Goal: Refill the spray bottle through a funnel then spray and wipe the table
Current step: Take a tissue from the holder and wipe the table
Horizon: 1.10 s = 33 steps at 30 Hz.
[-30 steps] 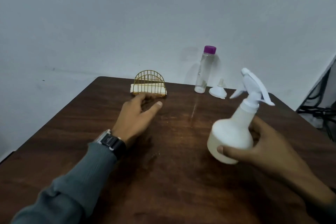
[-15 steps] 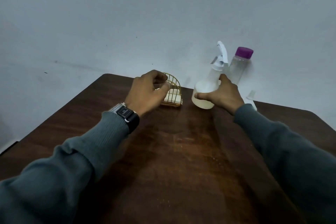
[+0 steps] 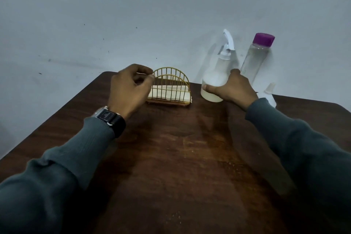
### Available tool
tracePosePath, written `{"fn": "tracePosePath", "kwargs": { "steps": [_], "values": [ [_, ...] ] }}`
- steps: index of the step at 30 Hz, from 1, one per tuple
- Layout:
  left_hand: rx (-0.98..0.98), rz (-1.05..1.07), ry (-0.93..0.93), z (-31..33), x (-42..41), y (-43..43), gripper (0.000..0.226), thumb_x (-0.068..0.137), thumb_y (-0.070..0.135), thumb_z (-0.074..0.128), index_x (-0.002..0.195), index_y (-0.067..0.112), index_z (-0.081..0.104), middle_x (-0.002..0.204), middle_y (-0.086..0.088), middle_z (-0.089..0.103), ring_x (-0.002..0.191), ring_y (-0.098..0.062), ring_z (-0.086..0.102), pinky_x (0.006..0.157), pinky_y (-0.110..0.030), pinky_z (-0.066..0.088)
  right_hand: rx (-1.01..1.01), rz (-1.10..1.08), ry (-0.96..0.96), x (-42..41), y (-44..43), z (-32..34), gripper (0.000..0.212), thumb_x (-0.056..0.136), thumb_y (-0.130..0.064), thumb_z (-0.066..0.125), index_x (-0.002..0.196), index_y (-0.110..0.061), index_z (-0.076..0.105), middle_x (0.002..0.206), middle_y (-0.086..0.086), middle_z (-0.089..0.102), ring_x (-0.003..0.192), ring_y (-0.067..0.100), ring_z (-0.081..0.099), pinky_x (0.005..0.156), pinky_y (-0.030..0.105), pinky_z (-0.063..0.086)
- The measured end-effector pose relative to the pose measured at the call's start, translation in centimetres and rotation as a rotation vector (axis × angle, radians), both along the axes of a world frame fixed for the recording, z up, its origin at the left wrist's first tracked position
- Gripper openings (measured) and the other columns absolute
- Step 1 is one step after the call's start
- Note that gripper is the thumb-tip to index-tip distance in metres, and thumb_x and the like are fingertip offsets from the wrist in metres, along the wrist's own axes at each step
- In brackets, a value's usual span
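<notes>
spray bottle (image 3: 216, 79) 1 | clear bottle (image 3: 255, 58) 1 (purple cap) | funnel (image 3: 268, 94) 1 | wire holder (image 3: 171, 86) 1 | hands 2

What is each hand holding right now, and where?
Right hand grips the spray bottle around its lower body. Left hand pinches the napkin holder wire.

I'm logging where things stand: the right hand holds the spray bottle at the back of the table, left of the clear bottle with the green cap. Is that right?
Not quite: the cap on the clear bottle is purple, not green, as the head view shows. The rest holds: the right hand holds the spray bottle at the back of the table, left of that bottle.
</notes>
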State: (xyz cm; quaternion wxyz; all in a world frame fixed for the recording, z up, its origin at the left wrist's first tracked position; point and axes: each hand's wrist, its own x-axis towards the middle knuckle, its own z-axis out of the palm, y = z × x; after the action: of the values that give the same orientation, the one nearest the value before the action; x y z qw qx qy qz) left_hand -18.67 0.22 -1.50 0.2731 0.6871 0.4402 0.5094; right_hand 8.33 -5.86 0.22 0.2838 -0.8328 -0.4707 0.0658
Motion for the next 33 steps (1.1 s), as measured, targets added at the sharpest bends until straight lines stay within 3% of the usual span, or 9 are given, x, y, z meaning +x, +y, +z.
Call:
{"fn": "tracePosePath", "kwargs": {
  "steps": [4,7,9,15,17,19,24,29,33],
  "values": [
    [-0.067,-0.026,-0.061,-0.4,-1.3,0.2,0.014,0.086,0.031,0.069,0.093,0.021,0.075,0.083,0.002,0.079,0.080,-0.011,0.077,0.082,-0.043,0.063,0.183,0.026,-0.266,-1.8,-1.6,0.8,0.076,0.086,-0.048,0.076,0.139,-0.004,0.046,0.136,0.018,0.048,0.119,0.037,0.058,0.096,0.042,0.050],
    [-0.018,0.062,-0.004,-0.8,-1.6,0.3,0.016,0.087,0.033,0.068,0.092,0.020,0.075,0.081,0.007,0.076,0.077,-0.005,0.074,0.079,-0.029,0.061,0.351,0.201,-0.374,-3.2,-1.0,1.6,0.038,0.091,-0.037,0.071,0.117,-0.011,0.070,0.117,0.009,0.064,0.100,0.021,0.064,0.090,0.036,0.053],
    [0.034,0.134,0.111,-1.1,-1.8,0.4,0.014,0.090,0.029,0.068,0.098,0.019,0.074,0.085,0.011,0.072,0.078,0.000,0.068,0.071,-0.013,0.051,0.289,0.335,-0.321,-3.8,0.0,1.7,0.022,0.093,-0.027,0.070,0.107,-0.012,0.078,0.106,0.005,0.073,0.090,0.011,0.063,0.085,0.026,0.050],
    [-0.008,0.099,0.260,-2.3,-2.1,2.9,0.023,0.086,0.015,0.066,0.108,0.011,0.070,0.099,-0.001,0.076,0.092,-0.016,0.072,0.090,-0.032,0.058,0.050,0.410,-0.245,-4.2,1.9,0.0,0.022,0.092,-0.007,0.064,0.106,-0.010,0.080,0.105,0.007,0.078,0.089,0.015,0.071,0.083,0.023,0.050],
    [-0.016,0.101,0.309,-2.4,-1.9,3.7,0.022,0.086,0.013,0.064,0.107,0.010,0.071,0.098,-0.004,0.076,0.092,-0.019,0.072,0.088,-0.031,0.057,0.027,0.414,-0.217,-4.1,2.1,-0.2,0.024,0.096,-0.007,0.061,0.112,-0.009,0.079,0.098,0.004,0.075,0.061,0.001,0.064,0.072,0.019,0.049],
    [-0.059,0.092,0.348,-2.4,-1.6,4.6,0.020,0.088,0.013,0.065,0.108,0.009,0.071,0.097,-0.005,0.076,0.092,-0.021,0.071,0.085,-0.030,0.055,0.015,0.406,-0.172,-4.1,2.4,-0.4,0.026,0.098,-0.006,0.058,0.115,-0.007,0.077,0.090,0.004,0.071,0.047,0.001,0.058,0.059,0.016,0.044],
    [-0.144,0.056,0.380,-2.2,-0.4,6.6,0.027,0.087,0.018,0.076,0.111,0.009,0.069,0.101,-0.008,0.077,0.100,-0.022,0.071,0.092,-0.033,0.055,0.037,0.356,-0.021,-4.2,3.4,-1.1,0.024,0.097,-0.001,0.054,0.104,-0.009,0.075,0.064,0.006,0.067,0.037,0.011,0.059,0.041,0.019,0.048],
    [-0.214,0.074,0.382,-2.8,0.3,7.6,0.037,0.080,0.025,0.085,0.111,0.010,0.070,0.104,-0.006,0.077,0.100,-0.020,0.069,0.084,-0.027,0.050,0.063,0.308,0.100,-3.9,4.2,-2.2,0.004,0.090,-0.004,0.075,0.093,-0.006,0.075,0.064,0.010,0.070,0.034,0.003,0.057,0.039,0.017,0.046],
    [-0.211,0.104,0.309,-3.2,0.4,7.4,0.032,0.078,0.019,0.087,0.105,0.009,0.073,0.091,-0.005,0.077,0.090,-0.015,0.069,0.078,-0.022,0.045,0.094,0.276,0.185,-3.8,4.1,-2.4,0.006,0.088,-0.003,0.078,0.090,-0.006,0.074,0.062,0.006,0.067,0.034,0.003,0.057,0.040,0.018,0.047]
  ]
}}
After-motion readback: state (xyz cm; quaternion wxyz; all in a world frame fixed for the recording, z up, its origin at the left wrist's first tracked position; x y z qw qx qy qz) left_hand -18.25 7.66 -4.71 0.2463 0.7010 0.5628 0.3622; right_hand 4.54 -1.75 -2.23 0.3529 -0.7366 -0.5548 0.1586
